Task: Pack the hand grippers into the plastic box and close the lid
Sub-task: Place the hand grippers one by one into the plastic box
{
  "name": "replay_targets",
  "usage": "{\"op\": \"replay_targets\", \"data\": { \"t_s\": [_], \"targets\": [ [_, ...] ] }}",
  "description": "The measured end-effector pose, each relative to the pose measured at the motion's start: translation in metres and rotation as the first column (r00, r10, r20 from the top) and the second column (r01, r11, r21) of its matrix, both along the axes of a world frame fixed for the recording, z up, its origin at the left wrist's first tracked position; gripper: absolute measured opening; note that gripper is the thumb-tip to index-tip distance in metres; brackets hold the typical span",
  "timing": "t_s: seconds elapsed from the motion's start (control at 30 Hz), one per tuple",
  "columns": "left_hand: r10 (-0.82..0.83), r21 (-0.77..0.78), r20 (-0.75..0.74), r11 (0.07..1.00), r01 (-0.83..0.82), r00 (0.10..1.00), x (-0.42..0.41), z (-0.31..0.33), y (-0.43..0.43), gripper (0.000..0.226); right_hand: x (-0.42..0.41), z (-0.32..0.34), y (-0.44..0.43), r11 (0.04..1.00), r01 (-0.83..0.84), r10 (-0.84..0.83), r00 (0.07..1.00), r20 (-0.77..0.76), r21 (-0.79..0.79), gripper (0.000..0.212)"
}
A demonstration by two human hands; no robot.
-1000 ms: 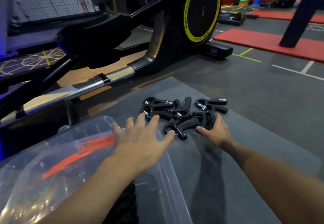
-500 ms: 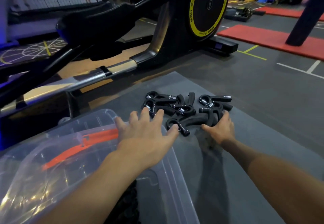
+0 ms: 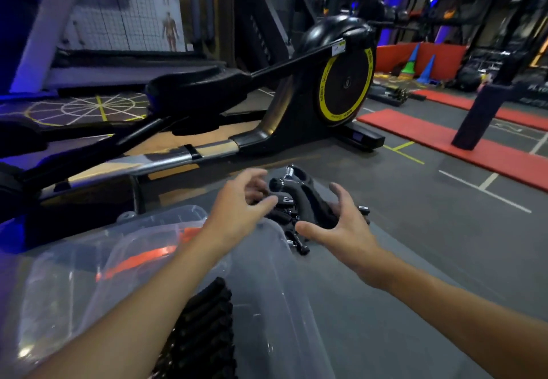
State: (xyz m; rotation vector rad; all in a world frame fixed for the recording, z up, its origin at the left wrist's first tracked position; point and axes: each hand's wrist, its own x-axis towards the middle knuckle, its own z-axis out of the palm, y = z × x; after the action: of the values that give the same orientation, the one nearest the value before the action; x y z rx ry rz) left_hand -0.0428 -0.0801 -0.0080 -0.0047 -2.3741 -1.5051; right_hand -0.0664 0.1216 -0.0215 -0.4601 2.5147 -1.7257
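Black hand grippers (image 3: 299, 200) sit bunched between both hands in the head view, at 12 o'clock of the frame's centre and just past the far corner of the plastic box (image 3: 283, 263). The left hand (image 3: 237, 203) curls its fingers round the heap's 9 o'clock side. The right hand (image 3: 344, 227) cups the 3 o'clock side with bent, spread fingers. One gripper stands upright in the bundle.

The step looks like gathering the pile for transfer. Next, the load needs carrying towards 7 o'clock, over the rim, without a loose piece slipping out below.

The box stands open. Dark ridged pieces (image 3: 207, 319) lie inside, though what they are I cannot tell. Its clear lid (image 3: 142, 230) with orange latch (image 3: 139, 260) rests at 9 o'clock.
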Motion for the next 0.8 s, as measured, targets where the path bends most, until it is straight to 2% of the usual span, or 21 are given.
{"op": "replay_targets", "data": {
  "t_s": [0.07, 0.23, 0.37, 0.47, 0.53, 0.6, 0.63, 0.7, 0.73, 0.8],
  "targets": [
    [0.008, 0.091, -0.087, 0.996, 0.000, 0.996, 0.014, 0.017, -0.001, 0.032, 0.020, 0.018, -0.009, 0.998, -0.031, 0.031, 0.999, 0.008, -0.046, 0.106],
    [0.051, 0.136, -0.242, 0.991, -0.018, 0.969, 0.050, 0.035, -0.006, 0.019, 0.051, 0.039, -0.024, 0.989, -0.103, 0.108, 0.993, 0.040, -0.105, 0.096],
    [0.083, 0.106, -0.215, 0.992, -0.061, 0.973, 0.064, 0.028, -0.029, 0.017, 0.066, 0.032, -0.032, 0.984, -0.171, 0.176, 0.978, 0.115, -0.050, 0.069],
    [0.051, 0.068, -0.162, 0.997, -0.040, 0.985, 0.071, 0.017, -0.044, 0.016, 0.069, 0.015, -0.038, 0.990, -0.141, 0.140, 0.982, 0.123, -0.008, 0.053],
    [0.018, 0.056, -0.097, 0.998, -0.012, 0.995, 0.074, 0.007, -0.049, 0.018, 0.071, 0.005, -0.044, 0.985, -0.146, 0.136, 0.986, 0.101, 0.093, 0.046],
    [-0.007, 0.038, -0.028, 0.999, 0.008, 1.000, 0.074, -0.007, -0.054, 0.018, 0.074, -0.006, -0.049, 0.949, -0.168, 0.158, 0.986, 0.058, 0.266, 0.036],
    [-0.013, 0.032, 0.004, 0.999, 0.013, 1.000, 0.074, -0.016, -0.055, 0.018, 0.075, -0.014, -0.051, 0.915, -0.183, 0.186, 0.982, 0.024, 0.361, 0.043],
    [-0.032, 0.005, 0.055, 0.999, 0.032, 0.998, 0.073, -0.033, -0.057, 0.019, 0.075, -0.029, -0.052, 0.782, -0.176, 0.272, 0.960, -0.074, 0.598, 0.057],
    [-0.047, -0.014, 0.075, 0.999, 0.048, 0.996, 0.072, -0.043, -0.056, 0.020, 0.073, -0.033, -0.052, 0.742, -0.149, 0.286, 0.952, -0.108, 0.653, 0.060],
    [-0.075, -0.056, 0.118, 0.995, 0.082, 0.990, 0.070, -0.060, -0.053, 0.024, 0.070, -0.036, -0.052, 0.740, -0.128, 0.278, 0.952, -0.128, 0.661, 0.061]
  ]
}}
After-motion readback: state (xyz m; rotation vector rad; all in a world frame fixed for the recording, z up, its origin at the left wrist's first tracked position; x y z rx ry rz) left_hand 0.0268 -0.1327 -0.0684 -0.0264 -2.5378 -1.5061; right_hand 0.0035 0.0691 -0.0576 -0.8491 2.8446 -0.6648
